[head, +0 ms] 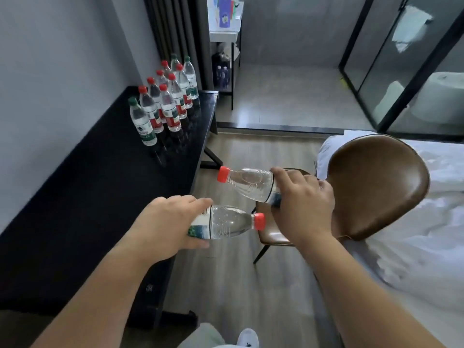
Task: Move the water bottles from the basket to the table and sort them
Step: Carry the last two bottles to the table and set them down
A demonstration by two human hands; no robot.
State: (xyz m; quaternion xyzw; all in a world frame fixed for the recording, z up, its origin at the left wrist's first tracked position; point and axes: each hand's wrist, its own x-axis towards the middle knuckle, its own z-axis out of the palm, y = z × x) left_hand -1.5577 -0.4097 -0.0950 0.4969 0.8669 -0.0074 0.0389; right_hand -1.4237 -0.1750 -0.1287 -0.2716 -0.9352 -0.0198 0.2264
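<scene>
The left hand (165, 222) has its fingers curled round the labelled end of a red-capped water bottle (226, 222), cap pointing right. The right hand (306, 204) grips a second red-capped bottle (248, 183) the same way, cap pointing left. Both bottles hang over the floor between the black table (75, 197) and the brown chair (376, 184). Standing bottles (163, 104) cluster at the table's far end.

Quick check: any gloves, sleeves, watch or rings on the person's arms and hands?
No. The left hand and right hand are bare, with no gloves, rings or watch visible. Both forearms are uncovered as far as the frame shows; no sleeve appears.
</scene>
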